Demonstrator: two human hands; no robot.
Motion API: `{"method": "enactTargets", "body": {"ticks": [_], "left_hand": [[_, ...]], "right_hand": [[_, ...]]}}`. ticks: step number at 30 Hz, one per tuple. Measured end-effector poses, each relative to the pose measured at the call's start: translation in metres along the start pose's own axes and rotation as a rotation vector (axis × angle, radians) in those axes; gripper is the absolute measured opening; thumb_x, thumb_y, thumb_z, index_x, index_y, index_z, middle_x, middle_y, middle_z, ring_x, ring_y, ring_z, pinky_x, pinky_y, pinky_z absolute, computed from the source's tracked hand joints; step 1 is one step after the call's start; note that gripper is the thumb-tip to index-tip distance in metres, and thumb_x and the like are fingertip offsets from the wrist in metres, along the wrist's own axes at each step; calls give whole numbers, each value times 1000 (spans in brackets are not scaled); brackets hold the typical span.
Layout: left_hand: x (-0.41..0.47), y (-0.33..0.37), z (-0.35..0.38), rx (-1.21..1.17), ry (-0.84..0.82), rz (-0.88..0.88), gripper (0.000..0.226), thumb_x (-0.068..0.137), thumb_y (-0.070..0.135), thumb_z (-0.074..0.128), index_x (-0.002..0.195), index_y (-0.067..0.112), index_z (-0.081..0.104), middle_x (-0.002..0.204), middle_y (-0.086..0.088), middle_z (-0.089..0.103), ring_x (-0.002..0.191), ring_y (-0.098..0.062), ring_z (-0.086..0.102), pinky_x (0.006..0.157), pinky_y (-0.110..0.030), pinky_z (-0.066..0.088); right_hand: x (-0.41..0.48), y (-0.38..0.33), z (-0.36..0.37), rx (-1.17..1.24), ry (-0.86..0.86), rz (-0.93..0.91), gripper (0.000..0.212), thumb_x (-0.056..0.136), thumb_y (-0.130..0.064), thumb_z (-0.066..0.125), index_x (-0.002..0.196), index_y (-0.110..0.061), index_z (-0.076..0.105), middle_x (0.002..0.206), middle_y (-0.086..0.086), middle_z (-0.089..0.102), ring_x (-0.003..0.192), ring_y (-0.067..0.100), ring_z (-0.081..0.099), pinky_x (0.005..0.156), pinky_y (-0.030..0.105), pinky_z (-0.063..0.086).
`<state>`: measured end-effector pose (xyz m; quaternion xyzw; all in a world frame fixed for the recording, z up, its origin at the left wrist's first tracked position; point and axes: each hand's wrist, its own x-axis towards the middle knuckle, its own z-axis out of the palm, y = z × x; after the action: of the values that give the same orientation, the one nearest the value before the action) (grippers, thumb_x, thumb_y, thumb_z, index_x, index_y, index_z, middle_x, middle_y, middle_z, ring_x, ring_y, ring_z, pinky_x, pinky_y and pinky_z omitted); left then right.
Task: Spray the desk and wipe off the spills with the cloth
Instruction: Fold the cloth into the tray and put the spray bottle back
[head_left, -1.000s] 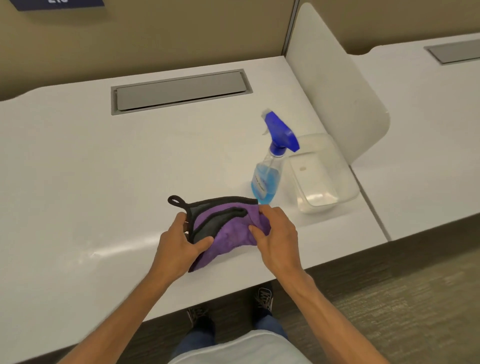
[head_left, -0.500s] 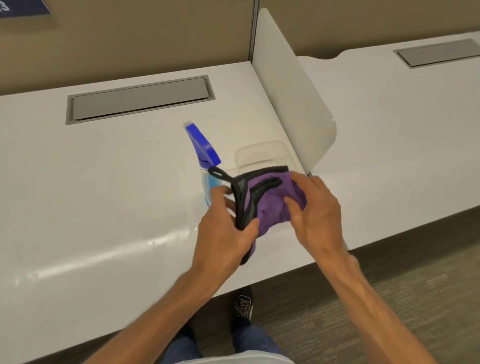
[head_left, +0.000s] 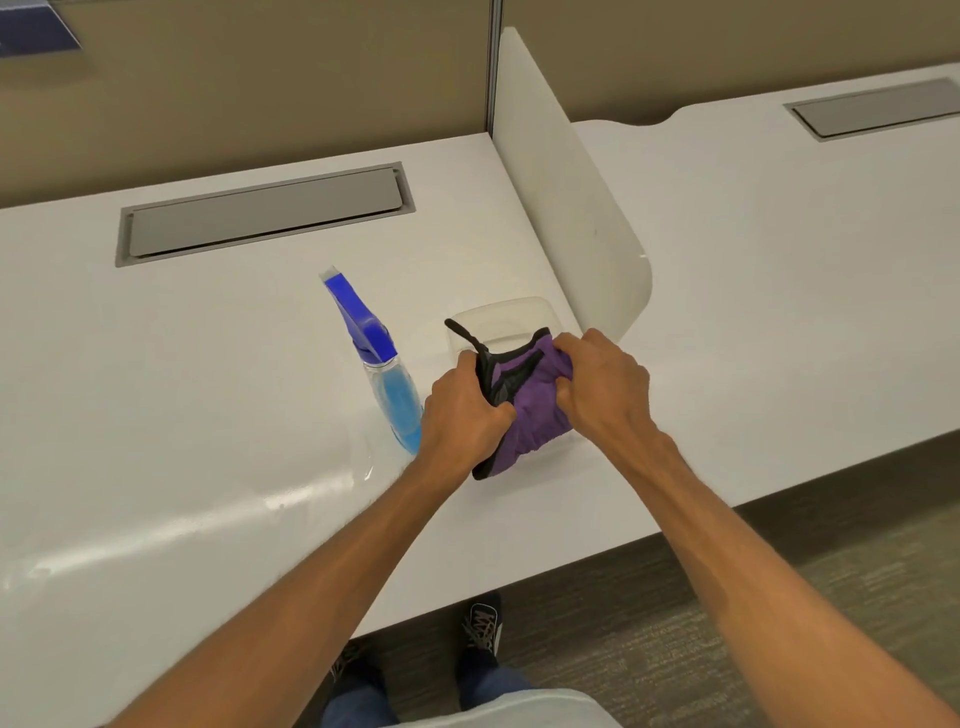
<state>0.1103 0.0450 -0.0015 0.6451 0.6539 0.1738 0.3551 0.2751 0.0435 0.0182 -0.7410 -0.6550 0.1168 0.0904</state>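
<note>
Head view: both my hands bunch the soft purple cloth with black trim (head_left: 524, 410) above the white desk (head_left: 208, 415) — left hand (head_left: 462, 410) and right hand (head_left: 602, 384) clenched on it. Limp, light; I'd grip a gathered fold.

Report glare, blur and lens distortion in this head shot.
Head view: a glare streak crosses the white desk at lower left; the wide lens bows the desk's edges; the spray bottle leans from that distortion; both hands and the purple cloth are sharp enough.
</note>
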Motion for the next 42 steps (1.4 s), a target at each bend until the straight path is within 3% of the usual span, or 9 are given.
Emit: {"method": "enactTargets", "body": {"ticks": [5, 9, 13, 18, 21, 28, 33, 38, 42], "left_hand": [[12, 0, 5, 128, -68, -55, 48, 87, 30, 75, 124, 11, 52, 101, -1, 60, 87, -15, 55, 73, -25, 47], [15, 2, 6, 204, -99, -29, 46, 85, 25, 75, 124, 11, 53, 113, -10, 58, 101, -24, 59, 79, -31, 53], [14, 3, 9, 333, -102, 18, 46, 86, 22, 73, 126, 10, 54, 130, -12, 47, 109, -27, 54, 87, -35, 53], [20, 4, 5, 646, -70, 84, 49, 89, 38, 69, 131, 15, 58, 158, -8, 31, 139, -31, 33, 110, -44, 33], [24, -1, 7, 651, -148, 58, 54, 92, 35, 64, 139, 14, 51, 170, -8, 9, 156, -35, 6, 123, -50, 15], [25, -6, 14, 542, -207, 18, 63, 99, 30, 55, 153, 7, 32, 172, -10, -5, 157, -33, -11, 127, -53, 6], [15, -13, 14, 430, -125, 56, 72, 102, 52, 45, 157, 11, 25, 172, -8, -4, 158, -31, -6, 126, -51, 10], [-12, -23, 19, 129, 17, 174, 71, 104, 53, 41, 162, 18, 19, 172, -1, 6, 158, -18, 7, 123, -31, 15], [-47, -36, 8, 123, 109, 319, 69, 100, 56, 42, 160, 26, 25, 168, 2, 25, 146, -5, 23, 112, -23, 20]], "right_hand": [[9, 2, 11, -88, -42, -30, 25, 85, -5, 53, 104, -12, 68, 80, 0, 48, 86, 20, 35, 67, 33, 31], [11, 0, 17, -156, -46, -70, 24, 83, -5, 61, 104, -11, 71, 97, 7, 59, 98, 26, 47, 66, 34, 31], [11, 0, 24, -287, -98, -97, 10, 78, -3, 64, 85, -9, 68, 110, 10, 55, 105, 30, 48, 74, 34, 29], [14, -1, 28, -355, -75, -111, 8, 75, -7, 66, 72, -13, 62, 106, 9, 56, 104, 31, 47, 83, 41, 33], [14, -3, 32, -431, -98, -124, 2, 76, -13, 69, 76, -14, 67, 104, 8, 57, 104, 30, 47, 89, 44, 34], [14, -3, 36, -490, -132, -137, 4, 77, -14, 68, 79, -17, 68, 100, 5, 59, 104, 28, 47, 92, 46, 32], [10, 2, 34, -288, 14, -122, 10, 81, -19, 70, 90, -15, 74, 97, 5, 64, 99, 27, 49, 82, 40, 33], [-4, -12, 22, 272, 150, -83, 22, 89, -19, 72, 109, -12, 75, 101, 6, 67, 99, 23, 54, 81, 30, 45], [-13, -34, 15, 623, 78, -88, 33, 86, -17, 77, 118, -17, 71, 111, 0, 65, 104, 15, 60, 85, 17, 49]]}}
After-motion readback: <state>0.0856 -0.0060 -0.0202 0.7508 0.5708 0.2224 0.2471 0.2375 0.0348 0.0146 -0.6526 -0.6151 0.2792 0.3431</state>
